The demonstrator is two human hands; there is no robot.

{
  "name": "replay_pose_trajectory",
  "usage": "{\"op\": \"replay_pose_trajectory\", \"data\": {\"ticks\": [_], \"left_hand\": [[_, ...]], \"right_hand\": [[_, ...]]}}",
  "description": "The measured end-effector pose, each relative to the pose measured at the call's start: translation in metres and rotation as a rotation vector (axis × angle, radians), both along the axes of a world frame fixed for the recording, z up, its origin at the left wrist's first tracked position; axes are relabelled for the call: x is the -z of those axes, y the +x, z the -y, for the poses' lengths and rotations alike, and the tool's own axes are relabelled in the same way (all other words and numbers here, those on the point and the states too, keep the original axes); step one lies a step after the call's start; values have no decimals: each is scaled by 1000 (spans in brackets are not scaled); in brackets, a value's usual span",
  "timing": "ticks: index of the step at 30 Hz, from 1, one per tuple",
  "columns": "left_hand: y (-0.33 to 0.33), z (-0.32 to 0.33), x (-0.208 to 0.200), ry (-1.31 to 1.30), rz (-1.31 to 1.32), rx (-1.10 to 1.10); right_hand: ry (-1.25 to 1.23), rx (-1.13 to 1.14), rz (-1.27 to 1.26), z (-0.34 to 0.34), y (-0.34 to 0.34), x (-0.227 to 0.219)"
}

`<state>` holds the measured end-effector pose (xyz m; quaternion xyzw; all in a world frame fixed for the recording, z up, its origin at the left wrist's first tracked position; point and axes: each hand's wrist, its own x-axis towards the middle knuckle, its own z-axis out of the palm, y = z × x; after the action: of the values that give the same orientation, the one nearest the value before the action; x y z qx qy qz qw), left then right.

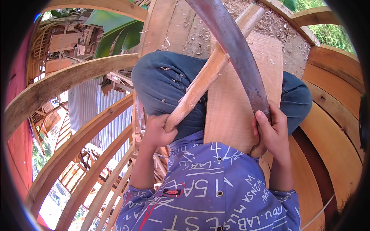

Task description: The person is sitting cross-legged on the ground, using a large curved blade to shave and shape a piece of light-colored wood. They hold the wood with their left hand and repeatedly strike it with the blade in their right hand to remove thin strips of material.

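My left hand [159, 130] is closed round the near end of a peeled wooden stick [200, 82], which slants up and away to the right. In my right hand [273, 129] is the handle end of a machete [243, 57] with a long, dark, curved blade. The blade crosses over the stick near its middle; whether its edge touches the wood I cannot tell. Under both lies a wide, pale wooden board [246, 84], between my bent legs in blue jeans [165, 77]. The far end of the stick rests past the board's upper part.
Wood shavings and dust litter the plank floor [177, 27] ahead. Curved wooden rails [77, 77] run along my left, with corrugated metal sheets [104, 115] and scrap timber beyond. Wooden slats [331, 104] form a wall at my right. Green leaves [119, 30] hang at the upper left.
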<state>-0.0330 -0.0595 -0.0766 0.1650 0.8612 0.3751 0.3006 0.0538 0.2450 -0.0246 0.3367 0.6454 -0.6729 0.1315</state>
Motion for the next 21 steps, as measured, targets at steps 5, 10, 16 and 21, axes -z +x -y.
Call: {"op": "replay_pose_trajectory", "data": {"ticks": [5, 10, 16, 21], "left_hand": [[3, 3, 5, -17, -34, 22], [5, 3, 12, 48, -65, 21], [6, 3, 13, 53, -74, 1], [7, 2, 14, 65, -106, -2]], "right_hand": [[-160, -55, 104, -7, -5, -2], [-214, -53, 122, -4, -8, -8], [53, -42, -5, -4, -18, -8], [249, -14, -41, -7, -26, -13]]}}
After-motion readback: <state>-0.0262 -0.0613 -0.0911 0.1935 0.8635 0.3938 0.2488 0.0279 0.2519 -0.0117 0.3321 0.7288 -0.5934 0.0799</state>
